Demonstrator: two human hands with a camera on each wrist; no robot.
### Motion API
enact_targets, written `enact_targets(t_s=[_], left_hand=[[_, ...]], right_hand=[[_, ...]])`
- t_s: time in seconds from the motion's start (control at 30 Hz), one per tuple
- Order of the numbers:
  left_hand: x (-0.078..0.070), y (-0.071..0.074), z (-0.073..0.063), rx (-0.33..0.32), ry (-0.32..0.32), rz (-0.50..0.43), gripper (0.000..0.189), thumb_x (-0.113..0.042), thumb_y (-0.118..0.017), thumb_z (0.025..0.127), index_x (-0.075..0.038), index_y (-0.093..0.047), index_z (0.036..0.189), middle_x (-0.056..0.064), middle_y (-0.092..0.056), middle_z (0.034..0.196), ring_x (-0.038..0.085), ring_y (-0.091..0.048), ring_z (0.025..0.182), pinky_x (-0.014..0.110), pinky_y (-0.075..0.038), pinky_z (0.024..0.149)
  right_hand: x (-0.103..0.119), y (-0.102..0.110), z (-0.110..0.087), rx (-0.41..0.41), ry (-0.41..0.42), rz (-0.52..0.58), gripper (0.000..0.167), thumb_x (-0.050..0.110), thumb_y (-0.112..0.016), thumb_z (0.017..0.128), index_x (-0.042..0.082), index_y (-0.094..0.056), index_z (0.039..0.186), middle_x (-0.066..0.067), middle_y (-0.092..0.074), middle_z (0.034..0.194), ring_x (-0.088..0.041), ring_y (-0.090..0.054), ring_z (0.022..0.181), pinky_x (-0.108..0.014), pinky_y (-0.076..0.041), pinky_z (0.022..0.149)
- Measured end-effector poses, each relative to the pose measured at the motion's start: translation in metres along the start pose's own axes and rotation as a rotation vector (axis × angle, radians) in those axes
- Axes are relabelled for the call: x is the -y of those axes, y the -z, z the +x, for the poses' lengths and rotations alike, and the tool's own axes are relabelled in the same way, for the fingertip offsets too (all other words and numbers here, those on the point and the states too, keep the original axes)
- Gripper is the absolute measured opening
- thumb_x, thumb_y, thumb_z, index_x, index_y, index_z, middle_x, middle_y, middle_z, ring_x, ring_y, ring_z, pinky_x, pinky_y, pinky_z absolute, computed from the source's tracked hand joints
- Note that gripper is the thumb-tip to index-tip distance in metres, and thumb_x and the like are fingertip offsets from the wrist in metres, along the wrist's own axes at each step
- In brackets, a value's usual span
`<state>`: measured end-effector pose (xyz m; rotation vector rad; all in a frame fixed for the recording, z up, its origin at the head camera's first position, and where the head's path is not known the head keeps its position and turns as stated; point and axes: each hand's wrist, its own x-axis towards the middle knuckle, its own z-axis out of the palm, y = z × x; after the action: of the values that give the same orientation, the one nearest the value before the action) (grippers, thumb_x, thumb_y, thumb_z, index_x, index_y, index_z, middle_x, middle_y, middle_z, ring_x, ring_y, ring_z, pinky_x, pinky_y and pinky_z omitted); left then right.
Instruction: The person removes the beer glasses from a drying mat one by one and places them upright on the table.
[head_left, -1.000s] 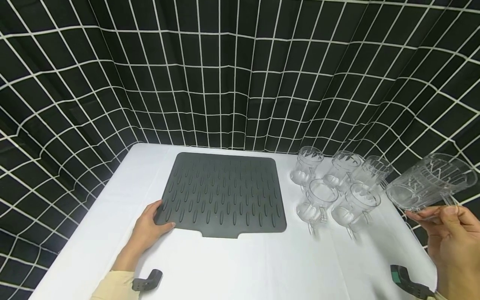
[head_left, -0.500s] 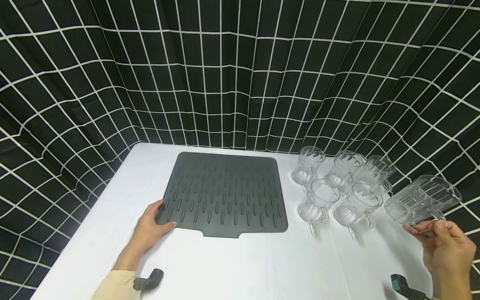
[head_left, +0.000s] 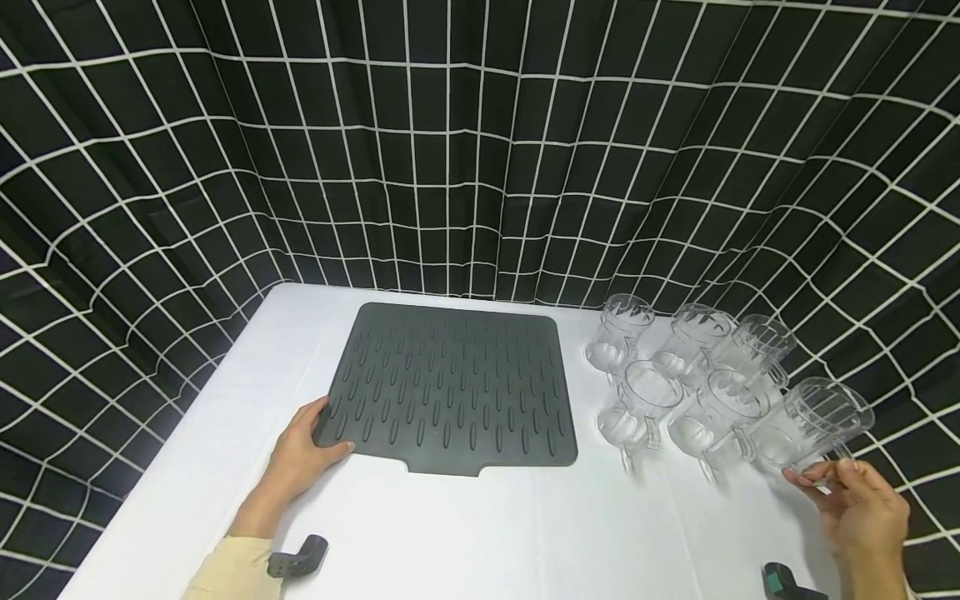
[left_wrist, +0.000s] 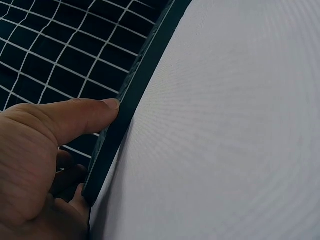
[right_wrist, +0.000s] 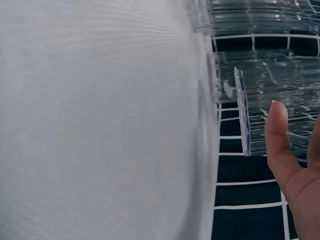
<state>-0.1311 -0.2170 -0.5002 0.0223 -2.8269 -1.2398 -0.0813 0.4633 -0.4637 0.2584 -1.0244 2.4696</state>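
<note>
A dark grey dish drying mat (head_left: 457, 383) with raised ribs and a short front lip lies on the white table. My left hand (head_left: 298, 454) holds its near left corner, thumb along the front edge and fingers at the left edge. In the left wrist view the thumb (left_wrist: 87, 117) presses the mat's edge (left_wrist: 132, 92). At the right, my right hand (head_left: 862, 504) grips a clear mug (head_left: 821, 417) low on its handle side. That mug leans to the right, its base close to the tabletop. In the right wrist view, fingers (right_wrist: 280, 135) overlap the mug (right_wrist: 255, 95).
Several more clear mugs stand upright in two rows between the mat and my right hand, including a front left mug (head_left: 651, 396) and a front right mug (head_left: 731, 408). Black curtains (head_left: 465, 167) with a white grid surround the white table (head_left: 525, 533) at the back and sides.
My right hand has brought the mug left and down, closer to the table and the other mugs. The left hand stays at the mat's corner.
</note>
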Motion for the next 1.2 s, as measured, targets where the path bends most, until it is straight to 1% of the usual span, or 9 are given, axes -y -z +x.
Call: enact_targets(t_s=[0.23,0.37,0.5,0.6,0.67,0.77,0.9,1.07,1.2], left_hand=[[0.0,0.0,0.001,0.013,0.015,0.005,0.088,-0.021,-0.077,0.081,0.004,-0.026,0.148,0.027,-0.026,0.15,0.047,-0.027,0.135,0.06,-0.023,0.109],[0.0,0.0,0.001,0.003,0.009,0.008,0.087,-0.021,-0.077,0.081,0.004,-0.027,0.148,0.027,-0.027,0.149,0.047,-0.028,0.135,0.06,-0.024,0.109],[0.001,-0.002,0.001,-0.006,0.003,0.007,0.087,-0.021,-0.077,0.08,0.004,-0.028,0.147,0.027,-0.027,0.149,0.048,-0.029,0.134,0.061,-0.025,0.108],[0.002,-0.002,0.001,-0.006,0.002,0.011,0.086,-0.02,-0.077,0.08,0.004,-0.028,0.147,0.027,-0.028,0.149,0.048,-0.03,0.134,0.061,-0.025,0.108],[0.002,-0.002,0.001,-0.001,0.003,0.012,0.086,-0.02,-0.077,0.08,0.004,-0.028,0.147,0.027,-0.027,0.149,0.048,-0.029,0.134,0.061,-0.025,0.108],[0.001,-0.001,0.001,0.0,0.003,0.017,0.086,-0.02,-0.077,0.081,0.004,-0.028,0.147,0.027,-0.027,0.149,0.047,-0.029,0.134,0.06,-0.025,0.108],[0.001,-0.001,0.001,-0.002,0.002,0.019,0.086,-0.021,-0.077,0.081,0.004,-0.028,0.147,0.027,-0.027,0.149,0.047,-0.029,0.134,0.06,-0.025,0.108],[0.001,-0.002,0.0,-0.001,0.001,0.017,0.085,-0.021,-0.076,0.081,0.004,-0.028,0.147,0.026,-0.027,0.15,0.047,-0.029,0.134,0.059,-0.024,0.109],[0.001,-0.002,0.001,0.0,0.002,0.015,0.085,-0.02,-0.076,0.082,0.004,-0.028,0.148,0.026,-0.026,0.15,0.047,-0.029,0.134,0.059,-0.025,0.109]], right_hand=[[-0.005,0.004,-0.004,-0.016,-0.032,-0.008,0.031,-0.011,-0.03,0.101,-0.017,-0.053,0.08,-0.031,-0.061,0.072,-0.039,-0.066,0.065,-0.056,-0.057,0.062],[-0.007,0.006,-0.001,-0.038,-0.042,-0.059,0.032,-0.009,-0.032,0.101,-0.015,-0.054,0.078,-0.028,-0.061,0.071,-0.037,-0.066,0.064,-0.053,-0.058,0.061],[-0.008,0.013,0.001,-0.034,-0.07,-0.003,0.034,-0.009,-0.031,0.101,-0.016,-0.052,0.076,-0.03,-0.06,0.07,-0.039,-0.065,0.065,-0.056,-0.057,0.061],[-0.009,0.018,0.001,-0.042,-0.093,0.054,0.031,-0.008,-0.034,0.1,-0.017,-0.052,0.076,-0.031,-0.059,0.069,-0.04,-0.065,0.064,-0.059,-0.056,0.06],[-0.009,0.021,0.0,-0.044,-0.102,0.075,0.03,-0.007,-0.037,0.1,-0.017,-0.052,0.076,-0.032,-0.059,0.069,-0.041,-0.064,0.064,-0.06,-0.056,0.06],[-0.01,0.025,0.001,-0.047,-0.106,0.071,0.03,-0.006,-0.038,0.099,-0.017,-0.051,0.075,-0.032,-0.059,0.069,-0.041,-0.063,0.064,-0.06,-0.056,0.06],[-0.01,0.027,0.002,-0.048,-0.101,0.052,0.034,-0.005,-0.034,0.1,-0.017,-0.05,0.073,-0.032,-0.058,0.069,-0.041,-0.062,0.065,-0.061,-0.056,0.059],[-0.01,0.027,0.001,-0.008,-0.113,0.083,0.04,-0.006,-0.025,0.102,-0.018,-0.05,0.074,-0.034,-0.059,0.072,-0.043,-0.063,0.069,-0.062,-0.055,0.062],[-0.009,0.027,0.0,0.005,-0.122,0.077,0.041,-0.006,-0.023,0.102,-0.018,-0.051,0.075,-0.033,-0.06,0.074,-0.043,-0.064,0.072,-0.061,-0.056,0.064]])
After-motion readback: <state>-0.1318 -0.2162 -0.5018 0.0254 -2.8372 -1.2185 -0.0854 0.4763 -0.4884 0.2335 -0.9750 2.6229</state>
